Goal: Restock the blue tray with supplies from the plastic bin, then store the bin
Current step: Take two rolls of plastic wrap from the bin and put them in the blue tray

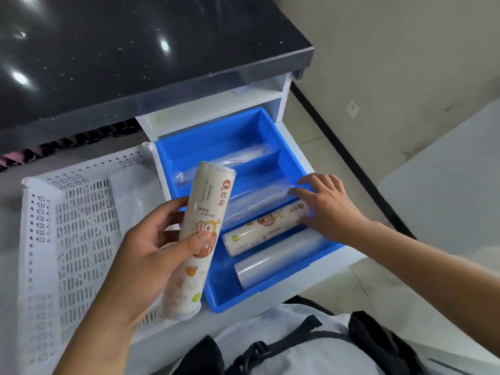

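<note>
A blue tray [216,147] with dividers sits in a pulled-out white drawer. My left hand [151,250] grips a printed white roll [201,226] and holds it tilted above the seam between tray and bin. In the tray lie a second printed roll [259,228], a plain clear roll [278,258] nearest me, and clear wrapped rolls [254,198] in the farther slots. My right hand [324,204] rests with spread fingers on the right end of the second printed roll. The white perforated plastic bin [81,226] stands to the left of the tray.
A black speckled countertop [135,50] overhangs the drawer unit. The white drawer frame [295,147] surrounds the tray. Beige floor with a dark strip [338,142] lies to the right. My lap and a black strap [284,345] fill the bottom edge.
</note>
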The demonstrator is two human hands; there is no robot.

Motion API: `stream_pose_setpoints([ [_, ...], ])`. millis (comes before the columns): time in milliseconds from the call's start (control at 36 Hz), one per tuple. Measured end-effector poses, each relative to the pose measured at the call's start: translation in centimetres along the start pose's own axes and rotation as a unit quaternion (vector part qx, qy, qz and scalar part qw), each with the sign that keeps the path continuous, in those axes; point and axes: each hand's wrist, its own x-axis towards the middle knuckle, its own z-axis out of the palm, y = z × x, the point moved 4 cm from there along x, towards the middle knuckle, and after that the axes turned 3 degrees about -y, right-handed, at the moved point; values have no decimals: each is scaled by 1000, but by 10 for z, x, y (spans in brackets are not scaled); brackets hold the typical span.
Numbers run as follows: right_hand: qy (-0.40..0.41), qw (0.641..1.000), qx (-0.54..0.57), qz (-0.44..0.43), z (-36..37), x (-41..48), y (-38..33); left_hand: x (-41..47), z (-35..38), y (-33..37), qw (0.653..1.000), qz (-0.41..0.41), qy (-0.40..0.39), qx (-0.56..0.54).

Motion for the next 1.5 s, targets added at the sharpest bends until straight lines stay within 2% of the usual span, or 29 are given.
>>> stream_pose_setpoints([
  [111, 44, 993, 71, 83, -2, -10, 11, 14, 24, 7, 996, -3, -3, 87],
  [194, 62, 968, 191, 149, -2, -24, 22, 24, 46, 9, 990, -2, -30, 138],
  [250, 93, 930, 292, 203, -3, -40, 29, 31, 61, 7, 984, -6, -50, 171],
  [306, 117, 873, 397, 256, 0, -60, 32, 39, 77, 3, 969, -7, -65, 240],
  [361, 119, 820, 480, 288, 3, -77, 32, 47, 93, 0, 947, -7, -75, 313],
  [389, 113, 804, 504, 295, 4, -85, 32, 51, 101, -2, 936, -1, -82, 343],
  [500, 66, 780, 549, 293, 2, -105, 31, 65, 134, -10, 877, 42, -117, 464],
  [583, 50, 757, 581, 295, 1, -112, 26, 73, 152, -18, 855, 49, -120, 502],
  [694, 46, 732, 608, 304, -1, -115, 26, 75, 168, -25, 846, 54, -114, 518],
  [806, 32, 717, 630, 297, -2, -118, 32, 72, 168, -29, 859, 47, -115, 497],
  [861, 27, 716, 634, 290, -1, -118, 35, 70, 167, -30, 866, 42, -132, 480],
  [944, 10, 725, 634, 269, -1, -116, 40, 65, 156, -24, 915, 28, -132, 380],
  [1000, -10, 745, 620, 248, 0, -112, 42, 55, 132, -20, 942, 39, -88, 322],
  [1056, -28, 779, 587, 220, 1, -108, 44, 35, 98, -20, 951, 37, -25, 306],
  [1139, -48, 842, 510, 169, 3, -98, 42, -4, 49, -32, 938, -26, 44, 342],
  [1167, -58, 853, 497, 149, 3, -94, 40, -16, 37, -39, 928, -59, 53, 365],
  [1222, -85, 860, 490, 110, 4, -87, 36, -38, 24, -53, 909, -122, 47, 396],
  [1278, -108, 886, 446, 69, 4, -82, 33, -53, 26, -66, 902, -161, 30, 400],
  [1361, -124, 922, 364, 36, 3, -76, 31, -64, 42, -80, 914, -166, 44, 368],
  [1500, -92, 932, 350, 30, 1, -71, 32, -69, 56, -91, 924, -141, 130, 332],
])
